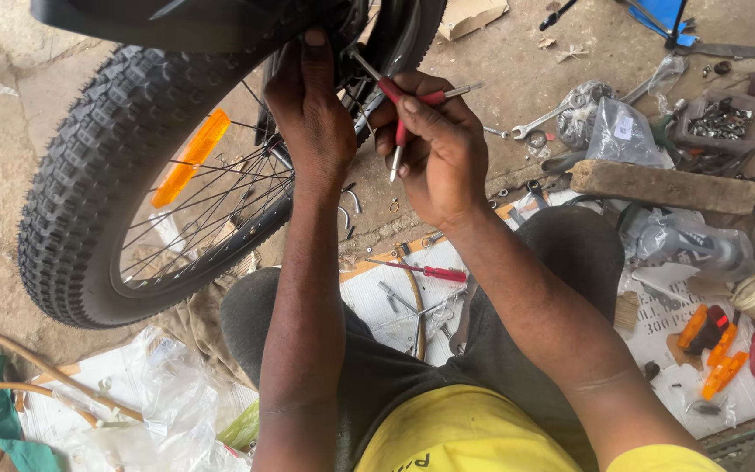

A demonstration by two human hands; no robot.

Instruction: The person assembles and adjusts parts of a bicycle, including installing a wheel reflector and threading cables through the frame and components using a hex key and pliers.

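Note:
A knobby black bicycle tyre (89, 183) on a spoked wheel with an orange reflector (190, 157) stands at the upper left. My left hand (309, 109) reaches up against the wheel's hub area, its fingertips hidden behind dark frame parts. My right hand (434, 149) grips two red-handled screwdrivers (395, 94); one points up-left toward the hub, the other crosses it with its metal shaft sticking out to the right.
Another red-handled screwdriver (425, 272) lies on white paper between my knees. Spanners (545, 118), plastic bags of parts (622, 131), a wooden block (661, 185), a tray of nuts (720, 121) and orange reflectors (718, 350) litter the ground at right. Hoses (10, 350) lie lower left.

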